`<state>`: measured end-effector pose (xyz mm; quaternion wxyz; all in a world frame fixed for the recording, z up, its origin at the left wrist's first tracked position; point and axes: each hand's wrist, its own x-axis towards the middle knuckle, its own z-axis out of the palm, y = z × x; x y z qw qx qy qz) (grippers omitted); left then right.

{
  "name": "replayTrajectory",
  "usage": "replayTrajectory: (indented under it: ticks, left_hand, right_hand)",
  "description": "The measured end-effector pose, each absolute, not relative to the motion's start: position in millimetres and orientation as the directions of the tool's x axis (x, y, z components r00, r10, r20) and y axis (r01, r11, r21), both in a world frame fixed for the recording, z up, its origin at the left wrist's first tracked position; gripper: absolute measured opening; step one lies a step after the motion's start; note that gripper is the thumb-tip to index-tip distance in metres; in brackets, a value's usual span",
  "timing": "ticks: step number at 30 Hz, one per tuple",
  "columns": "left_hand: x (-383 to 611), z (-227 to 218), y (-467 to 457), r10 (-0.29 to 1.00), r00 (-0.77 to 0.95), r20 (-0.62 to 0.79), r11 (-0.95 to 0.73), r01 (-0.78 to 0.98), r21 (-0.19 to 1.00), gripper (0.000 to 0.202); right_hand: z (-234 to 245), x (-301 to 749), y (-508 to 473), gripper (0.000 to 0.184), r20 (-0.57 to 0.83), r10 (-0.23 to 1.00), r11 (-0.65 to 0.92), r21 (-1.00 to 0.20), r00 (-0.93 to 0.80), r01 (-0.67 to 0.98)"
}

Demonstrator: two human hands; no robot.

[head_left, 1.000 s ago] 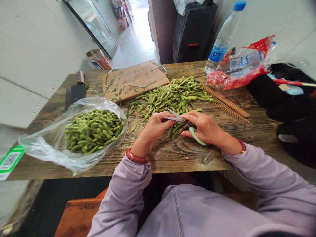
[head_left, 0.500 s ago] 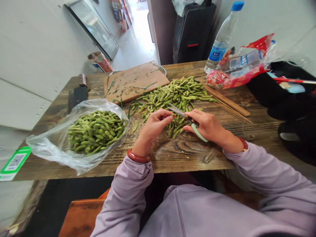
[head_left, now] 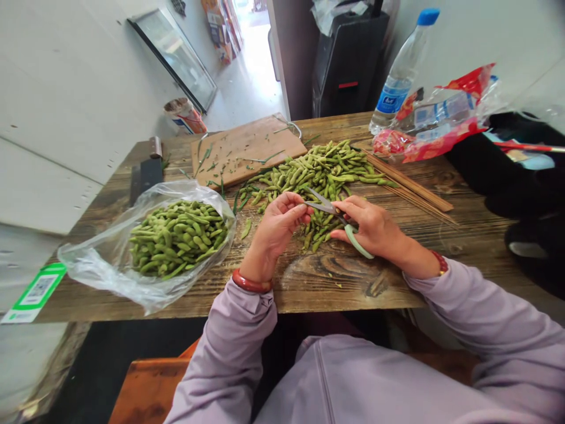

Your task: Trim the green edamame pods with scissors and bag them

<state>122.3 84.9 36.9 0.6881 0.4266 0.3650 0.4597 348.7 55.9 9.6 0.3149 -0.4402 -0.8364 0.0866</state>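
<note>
In my right hand is a pair of scissors with pale green handles. Their blades are parted and point left, the tips close to my left fingertips. My left hand is closed in a pinch, and whatever it holds is hidden by the fingers. Behind and below both hands spreads a loose pile of green edamame pods. Left of my left hand, a clear plastic bag lies opened out with a heap of edamame pods in it. A single pod lies between bag and hand.
A wooden cutting board with green scraps lies at the back, a cleaver to its left. Thin wooden sticks lie right of the pile. Farther right stand a water bottle, a red-and-clear plastic package and black items.
The scissor blades have spread apart, and their tips are now nearer my left fingers. The whole view has shifted slightly; both hands stay at about the same place over the table.
</note>
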Motion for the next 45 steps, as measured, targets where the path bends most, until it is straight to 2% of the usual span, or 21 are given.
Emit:
replayTrajectory:
  ticks: [5, 12, 18, 25, 30, 33, 35, 36, 38, 39, 41, 42, 45]
  left_hand:
    - [128.6, 34.9, 81.7, 0.919, 0.38, -0.11, 0.246, -0.333, 0.91, 0.031]
    - [135.0, 33.3, 78.5, 0.889, 0.449, -0.088, 0.218, -0.245, 0.945, 0.03]
    - [134.5, 33.6, 78.4, 0.889, 0.454, -0.06, 0.173, -0.211, 0.962, 0.028]
    - [127.3, 35.9, 85.5, 0.942, 0.325, -0.079, 0.171, -0.265, 0.949, 0.02]
    - [112.5, 40.4, 95.4, 0.983, 0.116, -0.14, 0.177, -0.424, 0.888, 0.012]
    - [105.0, 41.2, 100.2, 0.978, 0.038, -0.206, 0.2, -0.467, 0.861, 0.021]
    - [103.2, 38.8, 102.2, 0.98, 0.019, -0.199, 0.192, -0.365, 0.911, 0.023]
    - [103.4, 36.7, 102.9, 0.986, 0.006, -0.166, 0.162, -0.257, 0.953, 0.022]
    - [105.9, 31.6, 103.6, 0.999, -0.02, -0.043, 0.044, 0.072, 0.996, 0.018]
    - [107.9, 29.0, 103.5, 0.999, -0.023, 0.032, -0.024, 0.266, 0.964, 0.016]
    - [112.6, 24.9, 102.5, 0.988, 0.009, 0.154, -0.128, 0.602, 0.789, 0.014]
    - [114.8, 23.6, 101.7, 0.983, 0.038, 0.179, -0.151, 0.715, 0.682, 0.014]
    - [118.8, 21.9, 99.4, 0.985, 0.096, 0.147, -0.153, 0.875, 0.459, 0.02]
  right_hand:
    - [9.1, 347.1, 55.0, 0.053, 0.448, 0.776, 0.619, -0.404, -0.445, 0.673]
    - [13.0, 346.5, 53.7, 0.051, 0.463, 0.77, 0.627, -0.426, -0.439, 0.652]
    - [12.7, 348.0, 52.7, 0.042, 0.44, 0.775, 0.623, -0.407, -0.454, 0.668]
    - [14.3, 347.9, 50.8, 0.038, 0.419, 0.795, 0.59, -0.361, -0.439, 0.723]
    - [12.4, 350.3, 53.0, 0.041, 0.465, 0.79, 0.584, -0.372, -0.399, 0.721]
    - [11.3, 350.7, 53.9, 0.039, 0.462, 0.793, 0.585, -0.391, -0.398, 0.711]
    - [10.9, 350.2, 53.8, 0.038, 0.456, 0.794, 0.588, -0.402, -0.403, 0.702]
    - [10.9, 349.9, 53.6, 0.037, 0.452, 0.795, 0.588, -0.405, -0.405, 0.701]
    - [10.9, 349.3, 53.5, 0.037, 0.446, 0.796, 0.586, -0.404, -0.409, 0.702]
    - [11.0, 349.2, 53.5, 0.038, 0.444, 0.797, 0.585, -0.402, -0.409, 0.704]
    - [11.2, 348.9, 53.7, 0.038, 0.444, 0.799, 0.582, -0.399, -0.407, 0.708]
    - [11.3, 348.8, 53.7, 0.038, 0.442, 0.8, 0.58, -0.397, -0.406, 0.711]
    - [11.9, 348.4, 53.7, 0.038, 0.428, 0.806, 0.573, -0.389, -0.41, 0.721]
